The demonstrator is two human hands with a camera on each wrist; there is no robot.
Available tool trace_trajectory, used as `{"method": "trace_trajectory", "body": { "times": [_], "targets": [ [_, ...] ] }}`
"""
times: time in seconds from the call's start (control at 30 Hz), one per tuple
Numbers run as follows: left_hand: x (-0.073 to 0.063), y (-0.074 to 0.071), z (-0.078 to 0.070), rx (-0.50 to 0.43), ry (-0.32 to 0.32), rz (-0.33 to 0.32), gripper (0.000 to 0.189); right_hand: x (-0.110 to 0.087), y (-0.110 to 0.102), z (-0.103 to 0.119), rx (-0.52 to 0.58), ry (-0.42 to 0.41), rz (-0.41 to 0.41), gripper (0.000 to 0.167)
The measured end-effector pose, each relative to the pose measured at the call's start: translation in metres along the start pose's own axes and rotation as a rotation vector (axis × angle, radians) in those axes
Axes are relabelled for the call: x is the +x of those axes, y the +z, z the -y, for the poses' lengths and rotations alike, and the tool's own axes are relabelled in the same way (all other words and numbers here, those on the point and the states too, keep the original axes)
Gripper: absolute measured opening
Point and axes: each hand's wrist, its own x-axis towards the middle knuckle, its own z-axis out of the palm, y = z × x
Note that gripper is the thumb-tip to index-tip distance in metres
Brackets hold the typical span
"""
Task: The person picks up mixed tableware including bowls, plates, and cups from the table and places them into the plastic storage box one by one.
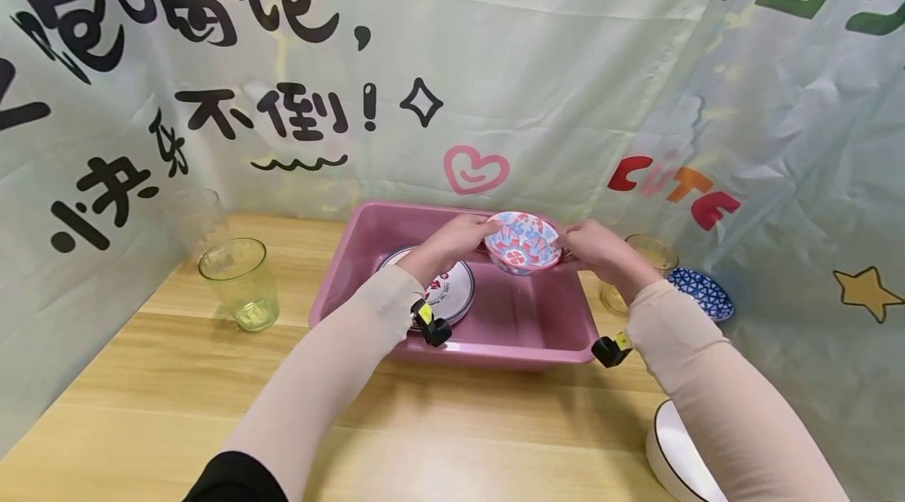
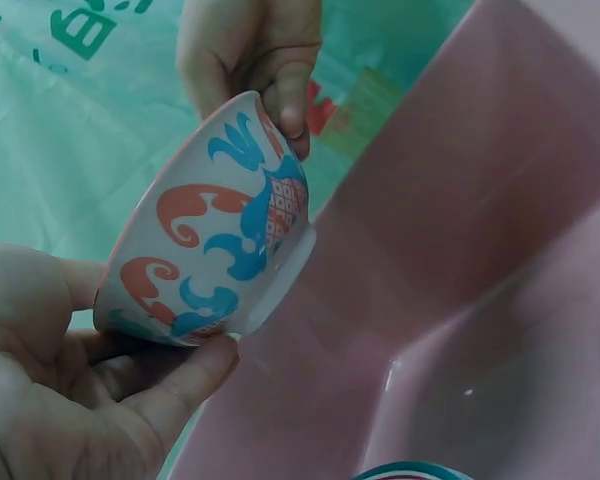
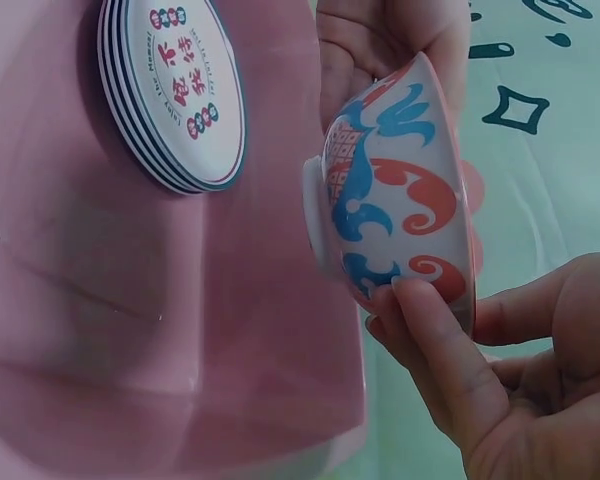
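Both hands hold a patterned bowl (image 1: 522, 244) between them, over the back part of a pink basin (image 1: 566, 313). The left hand (image 1: 461, 239) pinches its left rim, thumb inside and fingers under the outer wall. On the opposite side the right hand (image 1: 595, 244) pinches the rim the same way. Red and blue swirls cover the bowl's white outside (image 2: 205, 225), and its foot ring faces the basin in the wrist views. Inside the basin, on the left, lies a stack of white plates (image 3: 170, 95) with dark rims and red lettering, partly behind the left forearm in the head view.
Left of the basin stand a green glass (image 1: 240, 286) and a clear glass (image 1: 198, 219). At right are an amber glass (image 1: 654, 251), partly hidden by the right arm, and a blue patterned dish (image 1: 707, 294). A white bowl (image 1: 679, 447) sits near the front right.
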Motion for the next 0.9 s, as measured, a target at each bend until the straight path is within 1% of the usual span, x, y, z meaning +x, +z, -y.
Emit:
{"method": "trace_trajectory", "body": {
  "times": [0.07,0.27,0.33,0.47,0.53,0.6,0.67,0.8,0.83,0.9],
  "targets": [
    [0.002,-0.002,0.001,0.0,-0.004,-0.015,0.036,0.004,0.002,0.0,0.003,0.008,-0.009,0.033],
    [0.009,-0.008,0.002,0.073,0.014,-0.053,0.037,0.015,0.006,-0.001,0.046,0.04,-0.021,0.033],
    [0.012,-0.009,0.003,0.102,0.031,-0.079,0.037,0.018,0.007,-0.001,0.067,0.049,-0.024,0.035],
    [0.016,-0.01,0.006,0.164,0.069,-0.155,0.036,0.024,0.01,-0.001,0.1,0.059,-0.033,0.036],
    [0.017,-0.01,0.008,0.182,0.078,-0.181,0.035,0.027,0.012,-0.001,0.117,0.062,-0.04,0.036],
    [0.019,-0.011,0.01,0.227,0.084,-0.206,0.035,0.03,0.013,-0.002,0.134,0.067,-0.047,0.035],
    [0.02,-0.013,0.012,0.294,0.084,-0.226,0.033,0.033,0.016,-0.004,0.161,0.071,-0.049,0.033],
    [0.023,-0.015,0.014,0.427,0.08,-0.236,0.03,0.038,0.02,-0.008,0.189,0.076,-0.055,0.027],
    [0.024,-0.016,0.015,0.466,0.081,-0.239,0.029,0.039,0.021,-0.009,0.187,0.076,-0.054,0.026],
    [0.026,-0.016,0.015,0.516,0.082,-0.239,0.029,0.041,0.022,-0.01,0.178,0.081,-0.057,0.024]
  ]
}}
